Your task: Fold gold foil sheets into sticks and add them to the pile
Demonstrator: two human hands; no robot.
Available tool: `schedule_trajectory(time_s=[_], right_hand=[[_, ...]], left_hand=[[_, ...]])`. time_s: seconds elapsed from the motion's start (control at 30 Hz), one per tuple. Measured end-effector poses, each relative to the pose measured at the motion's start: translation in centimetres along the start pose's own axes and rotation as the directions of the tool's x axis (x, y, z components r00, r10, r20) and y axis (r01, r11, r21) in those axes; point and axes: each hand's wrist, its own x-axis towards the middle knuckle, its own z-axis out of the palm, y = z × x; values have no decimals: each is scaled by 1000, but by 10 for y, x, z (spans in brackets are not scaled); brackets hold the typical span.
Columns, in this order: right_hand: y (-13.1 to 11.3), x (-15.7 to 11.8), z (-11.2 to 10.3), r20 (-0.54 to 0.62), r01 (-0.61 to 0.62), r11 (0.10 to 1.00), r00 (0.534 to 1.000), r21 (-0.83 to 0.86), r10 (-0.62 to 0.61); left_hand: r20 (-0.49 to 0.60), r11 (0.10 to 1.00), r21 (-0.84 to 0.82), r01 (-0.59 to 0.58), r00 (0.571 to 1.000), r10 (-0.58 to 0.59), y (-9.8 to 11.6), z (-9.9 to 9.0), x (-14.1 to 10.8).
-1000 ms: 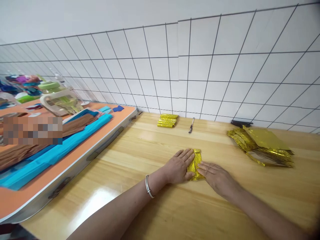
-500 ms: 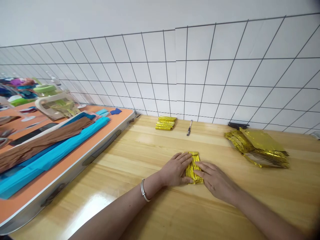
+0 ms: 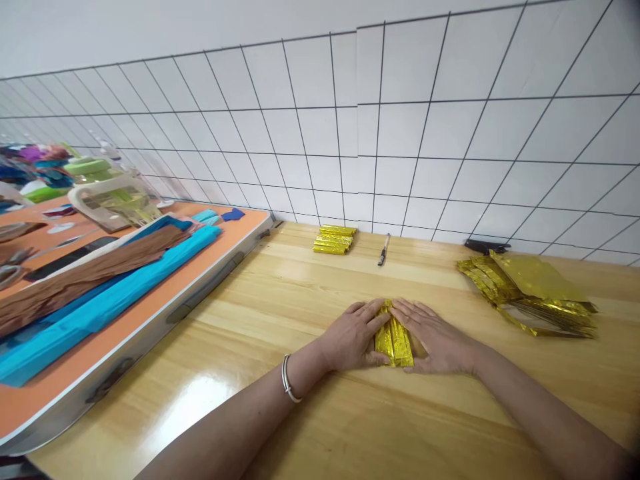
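Note:
A folded piece of gold foil paper [image 3: 393,347] lies on the wooden table [image 3: 280,407], with a crease line running down its middle. Along its left side rests my left hand [image 3: 353,337], fingers at the top edge and thumb near the bottom corner. My right hand [image 3: 440,337] grips the right side the same way, its fingers on top and its thumb by the lower right corner. The fingertips of both hands nearly meet at the top of the foil and hide its upper part. A silver bangle circles my left wrist.
Folded gold strips [image 3: 335,240] lie near the tiled wall, beside a pen [image 3: 384,250]. At right sits a pile of gold foil sheets [image 3: 540,287], with a black object [image 3: 487,247] behind. An orange-topped board [image 3: 240,233] at left carries blue and brown crepe paper, a phone and scissors.
My right hand has moved in and now lies along the foil's right side, thumb at its lower corner. My left hand has stayed on the foil. The view has shifted slightly.

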Motion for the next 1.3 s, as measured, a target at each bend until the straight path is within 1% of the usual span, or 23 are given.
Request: schedule_trajectory(time_s=[0.13,0.23,0.37,0.47,0.57,0.63,0.73,0.87,0.97,1.13,1.23,1.3], right_hand=[[0,0,0,3,0,1000,1000,-20,0],[-4,-2,-3,-4,5,999,1000,-46,-5],[-19,-11,-6,-88,2,992,996,-124,-13],[-33,-18,-4,-149,41,984,986,-176,-68],[-43,-21,0,-216,89,978,968,-189,-130],[-45,-23,3,-257,88,976,956,-197,-138],[-45,-25,8,-301,72,976,944,-205,-133],[-43,-27,17,-361,45,985,927,-166,-103],[-44,-27,21,-392,21,994,918,-103,-60],[-47,-27,21,-419,0,999,908,-33,-14],[-48,-28,24,-418,3,999,908,-49,-23],[-48,-30,25,-407,11,997,912,-78,-42]], left_hand=[[12,1000,-25,5,1000,-5,-3,0,-1],[34,997,-71,-20,999,22,-7,-4,-3],[76,991,-127,-52,995,62,-13,-12,-4],[96,990,-126,-59,993,71,-16,-14,-3],[80,992,-103,-72,994,80,-18,-13,-4],[57,993,-83,-85,994,90,-18,-13,-6],[21,987,-53,-149,988,150,-16,-15,-17],[-2,958,-13,-285,959,285,-9,-19,-33],[-20,945,33,-326,945,327,-1,-20,-38],[-91,948,96,-302,946,311,9,-14,-33],[-86,955,108,-276,955,285,12,-8,-32],[-83,968,77,-240,966,246,15,-4,-33]])
